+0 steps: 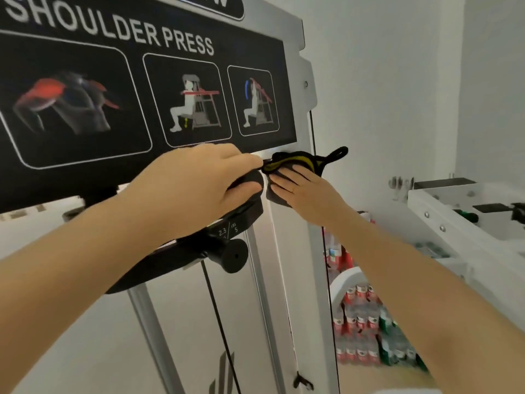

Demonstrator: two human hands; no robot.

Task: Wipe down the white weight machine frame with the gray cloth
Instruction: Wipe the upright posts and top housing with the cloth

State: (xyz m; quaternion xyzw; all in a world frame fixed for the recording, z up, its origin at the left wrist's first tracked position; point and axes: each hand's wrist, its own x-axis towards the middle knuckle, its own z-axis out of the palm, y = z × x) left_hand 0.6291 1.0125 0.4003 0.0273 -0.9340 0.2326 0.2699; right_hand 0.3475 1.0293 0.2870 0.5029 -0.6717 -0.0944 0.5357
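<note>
Left hand [199, 180]: fingers curling round one end of the cloth [279, 177], pinching it just under the placard [142, 89]. Right hand [301, 189]: fingers lying flat and together, pressing the cloth onto the frame [305, 61] upright at the placard's right edge. Probably left is anchoring the fabric while right is doing the rubbing. Cloth is looking dark with yellow trim and a loop; its full extent is hiding under both hands. Left fingertips are out of sight. Weight tab [227, 231] is sitting below, digits partly covered; bottles [366, 322] far right are blurring.
</note>
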